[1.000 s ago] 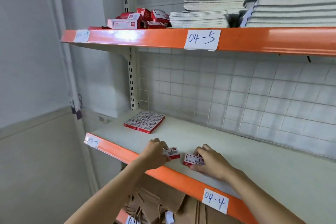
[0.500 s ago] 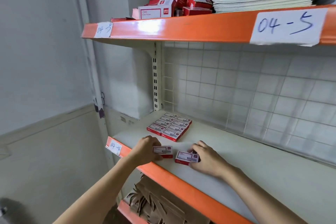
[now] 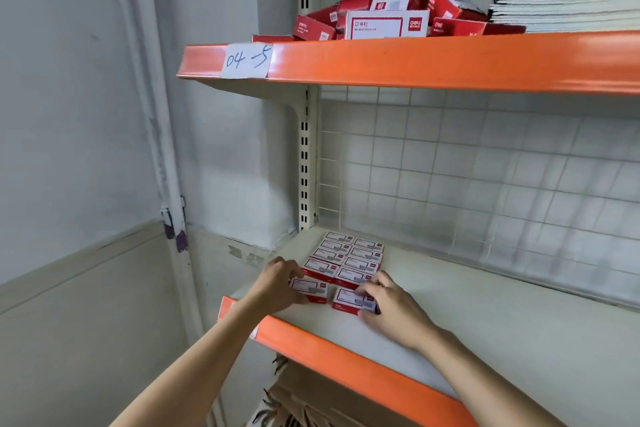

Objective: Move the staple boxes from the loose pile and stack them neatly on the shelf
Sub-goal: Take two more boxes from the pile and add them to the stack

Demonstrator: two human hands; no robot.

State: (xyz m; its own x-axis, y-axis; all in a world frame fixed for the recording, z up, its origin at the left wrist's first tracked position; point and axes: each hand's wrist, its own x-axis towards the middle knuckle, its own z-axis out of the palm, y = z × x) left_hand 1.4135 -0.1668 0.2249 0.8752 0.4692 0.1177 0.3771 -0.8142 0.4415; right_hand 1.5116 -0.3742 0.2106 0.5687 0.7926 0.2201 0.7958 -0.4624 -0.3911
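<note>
You are partway through, and by the look of things nearer the start than the end. The cream metal lower shelf with the orange front lip holds a tidy two-column block of small red-and-white cardboard staple boxes, lying flat and touching one another near the back left corner. I judge that block as the finished part. The upper orange-lipped shelf tagged 04-5 carries the loose pile of red staple boxes, tumbled at all angles, with a larger white-faced box standing at its front; a good many remain to bring down. Just right of that pile sits a tall stack of pale notebooks, touching or nearly touching it.

On the lower shelf you are adding a new front row. Your left hand curls its fingers round the left staple box of the new row, which sits just in front of the block's left column. Your right hand pinches the right staple box of the new row at its right end; a slight gap separates it from the block, so it needs nudging back to sit flush. Below the lower shelf, brown paper bags are just visible.
</note>
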